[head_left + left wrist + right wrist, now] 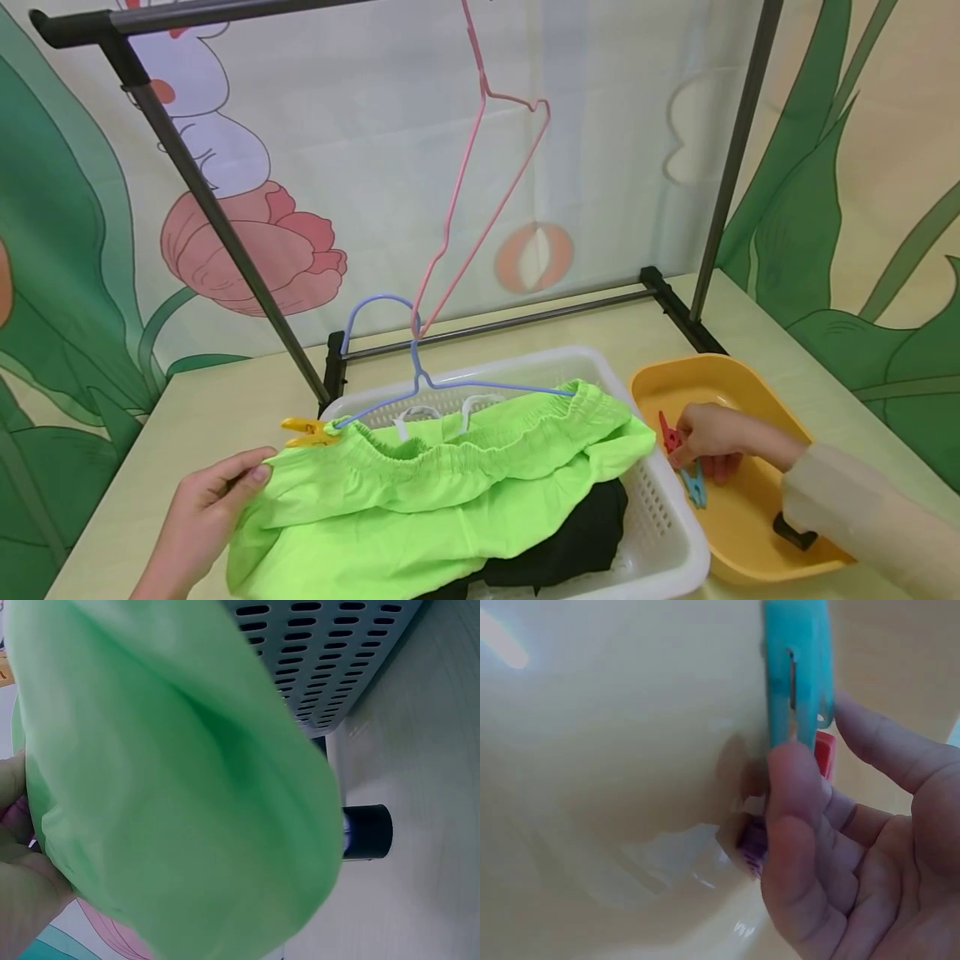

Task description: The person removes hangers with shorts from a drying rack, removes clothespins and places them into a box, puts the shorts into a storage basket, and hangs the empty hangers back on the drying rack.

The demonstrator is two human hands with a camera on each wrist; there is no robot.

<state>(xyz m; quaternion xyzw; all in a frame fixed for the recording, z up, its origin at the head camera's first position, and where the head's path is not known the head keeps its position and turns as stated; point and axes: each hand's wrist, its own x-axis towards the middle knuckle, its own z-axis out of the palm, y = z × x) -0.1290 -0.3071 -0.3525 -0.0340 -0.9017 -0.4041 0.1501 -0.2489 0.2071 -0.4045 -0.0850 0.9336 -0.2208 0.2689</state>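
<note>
Lime-green shorts (pixel 450 492) with a gathered waistband lie over a white basket (pixel 678 550). Inside the waistband is a blue hanger (pixel 495 384). A yellow clothespin (pixel 307 432) is on the waistband's left end, beside the hanger's tip. My left hand (pixel 206 508) pinches the shorts' left edge between thumb and fingers. Inside a yellow basin (pixel 742 533), my right hand (pixel 708 437) holds a red clothespin (pixel 670 435) between thumb and fingers. A blue clothespin (pixel 799 667) lies against those fingers, and something purple (pixel 754 844) is partly hidden behind them.
A dark metal rack (pixel 225 225) frames the workspace, its base behind the basket. A pink hanger (pixel 457 196) hangs down to the blue hanger's hook. Black cloth (pixel 570 533) lies in the basket beneath the shorts. A printed curtain (pixel 600 167) covers the back.
</note>
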